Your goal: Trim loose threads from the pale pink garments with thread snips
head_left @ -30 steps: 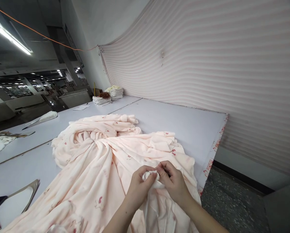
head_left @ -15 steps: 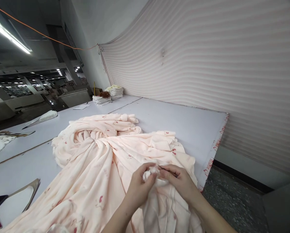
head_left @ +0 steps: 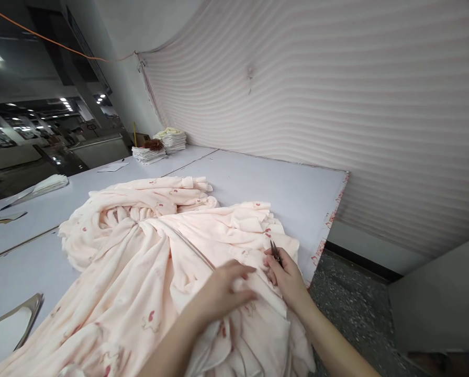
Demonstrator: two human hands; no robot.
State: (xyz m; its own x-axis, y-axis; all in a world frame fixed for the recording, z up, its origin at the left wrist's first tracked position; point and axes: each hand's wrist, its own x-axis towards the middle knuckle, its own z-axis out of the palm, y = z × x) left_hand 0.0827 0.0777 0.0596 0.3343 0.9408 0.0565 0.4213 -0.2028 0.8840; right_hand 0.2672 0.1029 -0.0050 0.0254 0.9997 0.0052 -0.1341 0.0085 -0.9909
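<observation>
Pink-and-white striped sheeting (head_left: 297,104) hangs behind the tabletop (head_left: 258,175), whose far edge meets its lower border. On the right, the tabletop ends at a slanting edge marked with red print, and beyond it lies the dark speckled floor (head_left: 348,298). Bare surface stretches behind and to the right of the pale pink fabric (head_left: 124,283), giving open room there; towards the near side, the fabric's heap takes up most of the space. Two folded stacks (head_left: 171,140) (head_left: 148,154) stand near the far left corner, with a flat white sheet (head_left: 112,167) and a white bundle (head_left: 51,183) further left. At lower left, a dark-edged board (head_left: 13,327) lies beside the fabric.

Its folds fan from a gathered spot left of centre, some running towards the near edge, others rightward to the ruffled border. Small dark snips (head_left: 276,254) are gripped in the right hand (head_left: 286,272), above the fabric's right part, their tips pointing up and away from the person. Blurred, the left hand (head_left: 230,287) is open over the fabric, fingers spread; whether it touches the cloth is unclear
</observation>
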